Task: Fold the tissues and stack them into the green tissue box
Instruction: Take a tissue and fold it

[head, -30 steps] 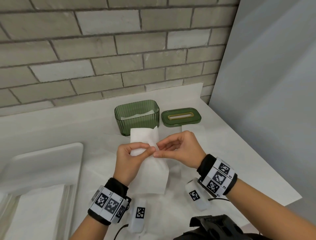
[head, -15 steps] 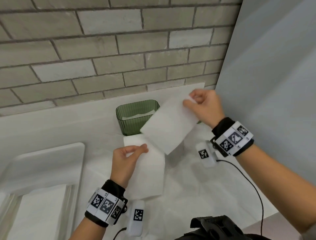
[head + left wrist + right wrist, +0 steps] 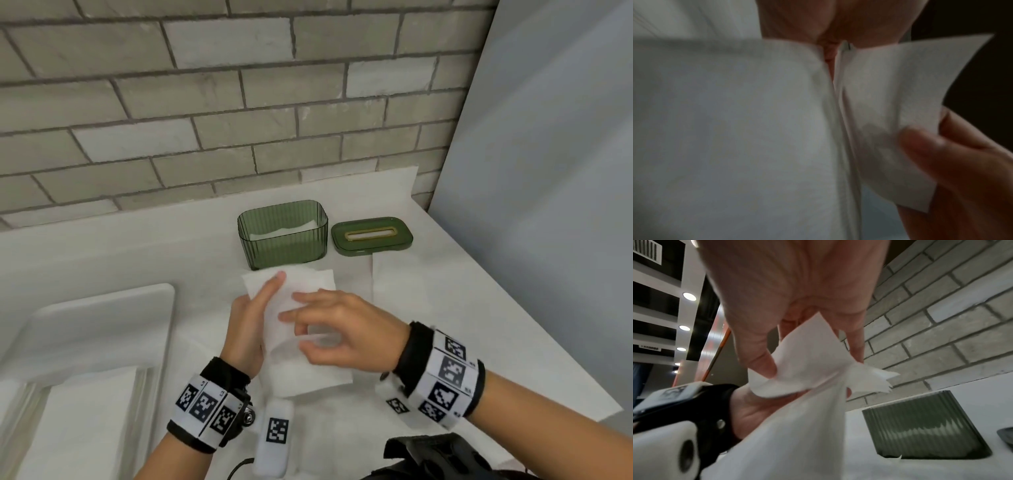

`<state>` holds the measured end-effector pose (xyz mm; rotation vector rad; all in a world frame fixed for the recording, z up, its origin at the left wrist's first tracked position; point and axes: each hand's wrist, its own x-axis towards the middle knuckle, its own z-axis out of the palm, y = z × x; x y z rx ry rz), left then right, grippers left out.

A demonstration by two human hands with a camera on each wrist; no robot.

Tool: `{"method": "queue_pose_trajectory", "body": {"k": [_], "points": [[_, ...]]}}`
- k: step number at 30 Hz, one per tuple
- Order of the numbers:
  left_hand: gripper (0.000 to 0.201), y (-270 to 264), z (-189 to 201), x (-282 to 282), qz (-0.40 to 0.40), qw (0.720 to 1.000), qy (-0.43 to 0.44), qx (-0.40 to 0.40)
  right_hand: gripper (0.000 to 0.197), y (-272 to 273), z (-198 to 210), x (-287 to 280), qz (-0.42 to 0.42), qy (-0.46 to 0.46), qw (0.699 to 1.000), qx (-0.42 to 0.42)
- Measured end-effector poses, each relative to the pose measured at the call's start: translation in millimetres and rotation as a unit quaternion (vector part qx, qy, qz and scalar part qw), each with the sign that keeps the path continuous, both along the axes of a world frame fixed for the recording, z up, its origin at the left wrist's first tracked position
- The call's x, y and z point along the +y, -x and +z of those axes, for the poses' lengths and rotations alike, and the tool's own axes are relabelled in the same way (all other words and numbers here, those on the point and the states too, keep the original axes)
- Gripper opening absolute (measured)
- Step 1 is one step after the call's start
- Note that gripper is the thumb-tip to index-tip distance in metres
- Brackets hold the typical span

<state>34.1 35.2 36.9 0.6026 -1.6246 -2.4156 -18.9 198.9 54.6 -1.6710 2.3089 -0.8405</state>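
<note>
**Q:** Status change?
**A:** We lowered the raised tissue (image 3: 308,373). Our right hand (image 3: 339,329) pinches its edge; our left hand (image 3: 250,325) lies straight-fingered against it. Fold begun. The green tissue box (image 3: 282,240) stands just beyond our fingertips.

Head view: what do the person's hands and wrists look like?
Left hand and right hand are bare, no sleeves. Each wrist has a black band ringed with white tags bearing black square codes, plus a white coded pod. A dark cable trails below the left one.
</note>
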Motion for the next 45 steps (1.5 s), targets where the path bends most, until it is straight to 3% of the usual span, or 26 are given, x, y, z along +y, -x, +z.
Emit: {"method": "queue_pose_trajectory", "body": {"k": [4,6,9,12,15,19,25,27,30,32,34,37,42,45], "points": [[0.021,-4,-10,2,0.048,0.998,0.048,0.002,0.018,-12,-3,-1,-0.006,-0.007,1.0,-0.005],[0.023,-5,-13,1,0.076,0.996,0.043,0.016,0.031,-11,-1,3,-0.075,0.082,0.992,-0.058],[0.054,-5,-14,-1,0.124,0.987,0.043,0.088,0.063,2,-6,8,-0.229,0.232,0.933,-0.151],[0.083,-4,-11,5,0.133,0.978,0.089,0.134,0.09,20,-16,10,-0.207,0.17,0.904,-0.332],[0.086,0,-6,6,0.153,0.973,0.085,0.151,0.071,33,-25,13,-0.144,0.137,0.888,-0.415],[0.073,-2,-11,-18,0.166,0.974,0.106,0.111,0.036,49,-32,19,-0.245,0.228,0.863,-0.378],[0.034,-3,-20,-35,0.065,0.981,0.164,0.081,0.032,65,-29,13,-0.254,0.316,0.843,-0.352],[0.031,-2,-28,-39,0.027,0.983,0.17,0.058,0.035,66,-44,10,-0.252,0.286,0.833,-0.4],[0.039,-8,-46,-46,-0.036,0.975,0.22,0.001,0.037,62,-73,13,-0.238,0.171,0.859,-0.42],[0.041,-11,-56,-46,-0.064,0.971,0.228,-0.034,0.036,61,-84,14,-0.244,0.143,0.857,-0.432],[0.032,-9,-64,-41,-0.054,0.967,0.243,-0.051,0.036,63,-86,11,-0.248,0.14,0.855,-0.434],[0.023,0,-65,-27,-0.005,0.979,0.194,-0.068,0.034,61,-81,-2,-0.262,0.158,0.851,-0.426],[0.024,5,-31,-20,0.046,0.982,0.18,0.036,0.027,60,-49,-11,-0.228,0.275,0.826,-0.436],[0.031,-1,-32,-30,0.029,0.979,0.195,0.052,0.029,63,-52,0,-0.218,0.266,0.82,-0.458]]}}
